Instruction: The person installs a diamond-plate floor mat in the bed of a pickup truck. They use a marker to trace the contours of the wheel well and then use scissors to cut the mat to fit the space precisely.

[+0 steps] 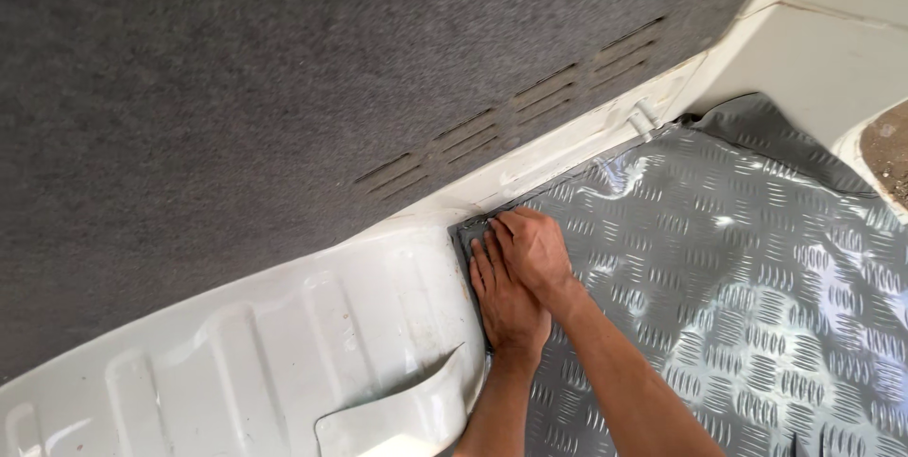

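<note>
- Here, both forearms come up from the bottom edge of the view and meet at the near corner of a grey checker-plate floor mat (738, 258).
- The left hand (506, 301) lies flat on that corner, palm down, fingers straight and close together, pointing up along the mat's left edge.
- The right hand (534, 249) crosses over the left hand, its palm resting on the left fingers; its own fingers curl down at the corner tip, and whether they pinch the edge I cannot tell.
- Neither hand grips anything clearly; both press on the mat.
- The mat spreads away to the right of the hands, its long edge running diagonally up and to the right, along the white painted sill (567, 149).
- Its corner points up-left, into the angle where the sill meets the white ribbed panel (284, 334), which lies just left of the hands.
- Above the sill, a grey carpeted wall (236, 69) carries several slotted vents (515, 121), up and slightly right of the hands.
- The mat's far end wrinkles upward, well away from the hands.
</note>
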Motion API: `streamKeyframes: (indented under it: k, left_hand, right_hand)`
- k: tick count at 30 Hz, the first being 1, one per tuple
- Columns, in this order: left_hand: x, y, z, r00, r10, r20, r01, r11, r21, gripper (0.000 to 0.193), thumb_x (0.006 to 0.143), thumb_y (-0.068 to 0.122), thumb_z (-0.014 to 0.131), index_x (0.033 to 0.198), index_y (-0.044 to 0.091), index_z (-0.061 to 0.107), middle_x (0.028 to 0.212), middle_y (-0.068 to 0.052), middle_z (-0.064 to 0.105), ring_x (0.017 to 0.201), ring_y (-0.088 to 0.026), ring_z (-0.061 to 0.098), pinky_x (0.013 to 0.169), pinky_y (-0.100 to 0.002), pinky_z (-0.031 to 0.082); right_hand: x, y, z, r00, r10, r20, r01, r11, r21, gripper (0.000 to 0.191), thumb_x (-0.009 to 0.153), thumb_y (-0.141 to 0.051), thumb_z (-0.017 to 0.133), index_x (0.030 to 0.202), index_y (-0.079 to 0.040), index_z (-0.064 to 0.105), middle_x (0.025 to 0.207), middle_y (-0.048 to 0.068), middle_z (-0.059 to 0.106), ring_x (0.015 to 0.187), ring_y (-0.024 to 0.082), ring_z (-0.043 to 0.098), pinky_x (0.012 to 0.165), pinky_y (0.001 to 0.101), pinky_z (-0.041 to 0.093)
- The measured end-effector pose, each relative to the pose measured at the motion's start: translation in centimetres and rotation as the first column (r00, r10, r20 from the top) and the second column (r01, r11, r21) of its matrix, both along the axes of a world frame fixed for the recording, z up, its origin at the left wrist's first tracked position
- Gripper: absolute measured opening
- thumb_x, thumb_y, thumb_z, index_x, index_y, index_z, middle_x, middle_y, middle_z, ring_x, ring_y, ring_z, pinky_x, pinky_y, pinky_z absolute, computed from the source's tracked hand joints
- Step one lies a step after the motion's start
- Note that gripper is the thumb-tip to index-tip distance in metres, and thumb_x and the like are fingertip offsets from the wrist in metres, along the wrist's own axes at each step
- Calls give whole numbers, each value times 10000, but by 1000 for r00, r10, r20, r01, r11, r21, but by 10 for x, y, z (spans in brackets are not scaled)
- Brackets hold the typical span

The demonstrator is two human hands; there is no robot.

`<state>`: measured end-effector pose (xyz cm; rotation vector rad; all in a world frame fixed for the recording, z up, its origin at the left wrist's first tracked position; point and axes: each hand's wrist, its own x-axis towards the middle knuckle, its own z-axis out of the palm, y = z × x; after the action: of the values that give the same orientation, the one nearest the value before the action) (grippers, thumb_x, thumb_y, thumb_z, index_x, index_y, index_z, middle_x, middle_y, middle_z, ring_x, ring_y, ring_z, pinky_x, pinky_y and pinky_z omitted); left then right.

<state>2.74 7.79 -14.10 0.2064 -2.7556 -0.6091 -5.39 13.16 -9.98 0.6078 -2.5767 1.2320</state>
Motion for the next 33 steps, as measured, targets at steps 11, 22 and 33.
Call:
streamKeyframes:
  k: [11,22,33]
  left_hand:
    - [1,-2,-11,998,-27,59,23,998,63,971,887,433,696,1551,-59,186,1620,-316,166,1524,-406,132,1230,-528,67]
    - [2,-4,-18,998,-23,63,22,1000,18,874,951,395,619,1556,-76,198,1617,-303,203,1521,-421,140,1231,-526,67]
    - [-5,10,-2,990,66,-121,-79,991,-105,509,988,228,480,1403,-66,515,1544,-268,444,1462,-453,356,1207,-526,250]
  right_hand:
    - [-6,-33,-9,994,93,51,-95,995,37,143,867,-137,706,882,-9,766,851,176,723,775,381,696,724,453,573]
    - [-9,-31,1,983,161,91,-167,984,64,159,854,-149,737,892,0,778,868,173,748,786,361,720,743,426,584]
    - [37,99,0,923,-312,225,354,918,-178,231,929,-138,698,1132,-35,738,952,146,773,743,222,748,686,319,578]
